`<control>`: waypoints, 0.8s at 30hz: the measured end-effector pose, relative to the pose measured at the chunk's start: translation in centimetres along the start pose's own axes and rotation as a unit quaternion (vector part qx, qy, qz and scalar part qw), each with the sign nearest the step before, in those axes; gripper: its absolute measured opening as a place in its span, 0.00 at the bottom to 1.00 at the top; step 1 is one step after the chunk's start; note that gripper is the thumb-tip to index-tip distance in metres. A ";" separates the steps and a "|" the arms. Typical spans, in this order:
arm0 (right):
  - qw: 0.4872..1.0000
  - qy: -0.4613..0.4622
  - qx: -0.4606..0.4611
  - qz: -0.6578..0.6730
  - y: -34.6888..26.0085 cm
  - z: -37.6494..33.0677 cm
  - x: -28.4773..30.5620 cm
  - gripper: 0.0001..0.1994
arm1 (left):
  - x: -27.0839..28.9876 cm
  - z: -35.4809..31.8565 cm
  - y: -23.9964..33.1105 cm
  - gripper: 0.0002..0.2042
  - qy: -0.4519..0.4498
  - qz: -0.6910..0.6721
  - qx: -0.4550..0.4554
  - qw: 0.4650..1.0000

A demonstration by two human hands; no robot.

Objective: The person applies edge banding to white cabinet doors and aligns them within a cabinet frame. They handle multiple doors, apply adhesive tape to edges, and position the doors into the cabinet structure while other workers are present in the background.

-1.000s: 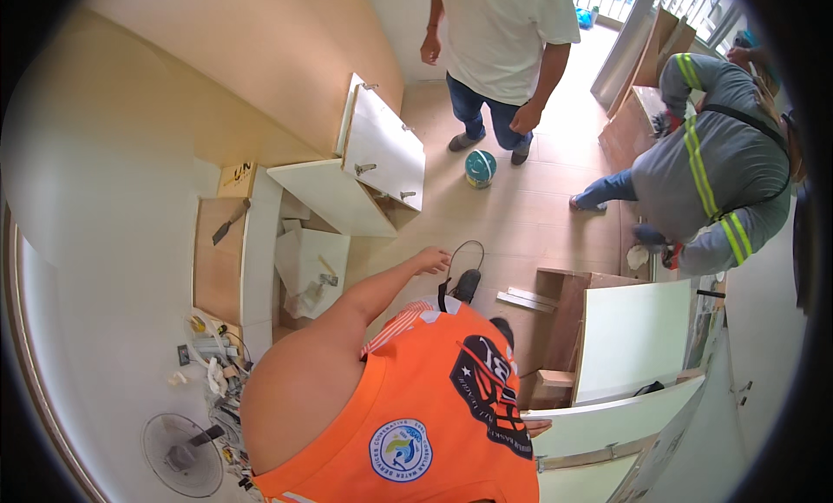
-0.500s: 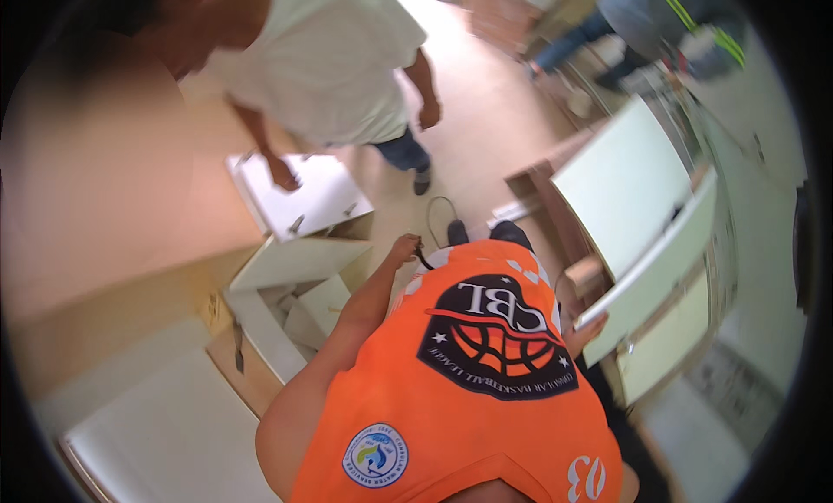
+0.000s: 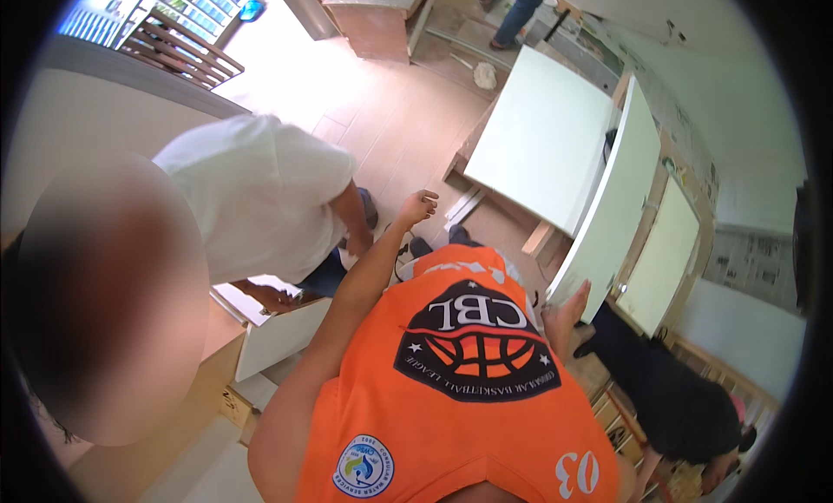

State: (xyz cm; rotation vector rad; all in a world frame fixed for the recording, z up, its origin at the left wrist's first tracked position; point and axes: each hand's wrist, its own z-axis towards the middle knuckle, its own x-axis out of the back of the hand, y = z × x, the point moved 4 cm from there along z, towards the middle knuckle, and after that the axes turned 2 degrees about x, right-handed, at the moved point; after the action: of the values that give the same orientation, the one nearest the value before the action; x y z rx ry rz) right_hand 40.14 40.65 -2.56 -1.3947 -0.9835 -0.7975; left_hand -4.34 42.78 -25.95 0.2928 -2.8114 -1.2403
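My left hand (image 3: 418,210) is held out over the floor, fingers loosely bent and apart, with nothing visible in it. Below it, near my shoes, a thin dark cord (image 3: 402,256) shows in part. My right hand (image 3: 568,310) is beside the near end of a long white panel (image 3: 618,195) standing on edge. Its fingers are stretched out and seem to touch the panel. A wider white board (image 3: 542,138) lies flat just beyond that panel. Close on my left a person in a white shirt (image 3: 260,186) leans over a white cabinet piece (image 3: 278,336).
Another person in black (image 3: 668,390) bends down at the lower right. Far off, a person in jeans (image 3: 521,13) stands beside a wooden cabinet (image 3: 369,21). A white strip (image 3: 464,206) lies on the tiled floor (image 3: 382,112). A pale yellow panel (image 3: 664,256) is farther right.
My left hand has moved up and away from my body; the dark strip it held is out of it. The white-shirted person has come nearer on the left. My view has shifted.
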 end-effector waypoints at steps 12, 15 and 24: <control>0.991 -0.089 -0.044 0.087 7.1 8.1 -0.7 0.31 | 9.9 3.5 2.6 0.13 0.253 -0.341 0.021 0.905; 0.997 -0.010 -0.050 0.065 4.7 9.8 1.6 0.26 | 14.4 3.6 1.9 0.13 0.313 -0.374 0.022 0.873; 0.981 0.121 -0.062 0.137 -3.0 20.2 -1.1 0.17 | 29.6 5.6 -1.6 0.12 0.358 -0.400 0.083 0.839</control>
State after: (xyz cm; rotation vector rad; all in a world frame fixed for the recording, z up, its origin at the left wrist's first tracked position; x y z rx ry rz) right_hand 35.20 60.42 -3.82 -1.4608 -0.5468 -0.8074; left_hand -33.81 40.01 -31.66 1.6675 -2.1192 -0.6731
